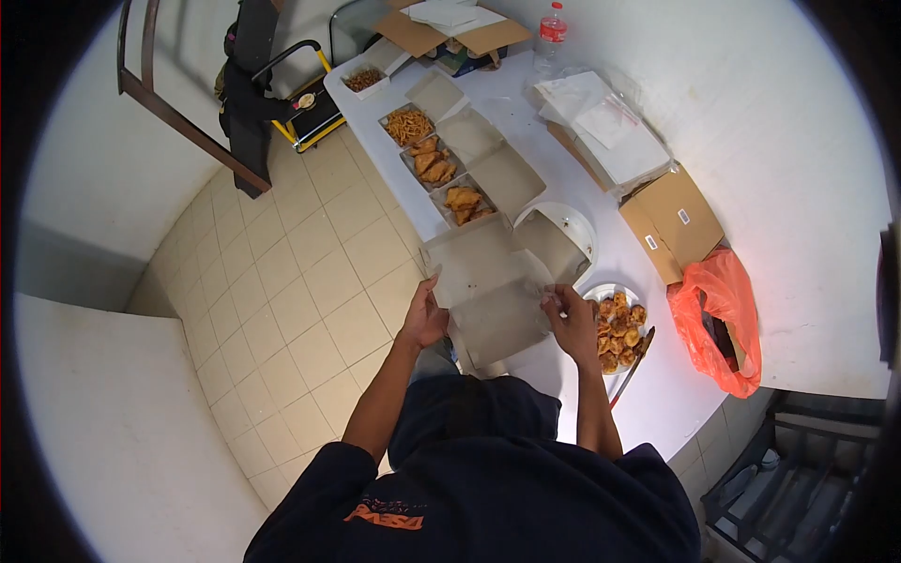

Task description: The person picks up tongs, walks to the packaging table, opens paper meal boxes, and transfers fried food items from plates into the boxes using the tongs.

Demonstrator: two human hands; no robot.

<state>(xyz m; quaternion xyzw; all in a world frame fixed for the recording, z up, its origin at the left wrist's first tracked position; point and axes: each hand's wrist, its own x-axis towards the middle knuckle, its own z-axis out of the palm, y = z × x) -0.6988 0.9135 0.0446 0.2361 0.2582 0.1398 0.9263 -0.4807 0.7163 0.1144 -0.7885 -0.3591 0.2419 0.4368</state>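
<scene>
Between my two hands is an unfolded grey-white cardboard food box [497,319], tilted at the table's near edge, with a few small specks inside. My left hand [428,316] grips its left edge, thumb over the rim. At the right side, my right hand [571,324] pinches a corner flap. Just right of that hand stands a white plate of fried food pieces [615,336], with tongs [638,361] lying across its edge. Beyond the box, a round white plate [584,230] lies partly under another piece of cardboard.
Open boxes of fried chicken [463,202] and fries [408,126] line the table's [375,141] left edge. Along the wall are a bottle [552,38], stacked white sheets [610,131], a brown carton [674,220] and a red plastic bag [718,319]. A yellow-framed trolley [305,103] stands on the floor.
</scene>
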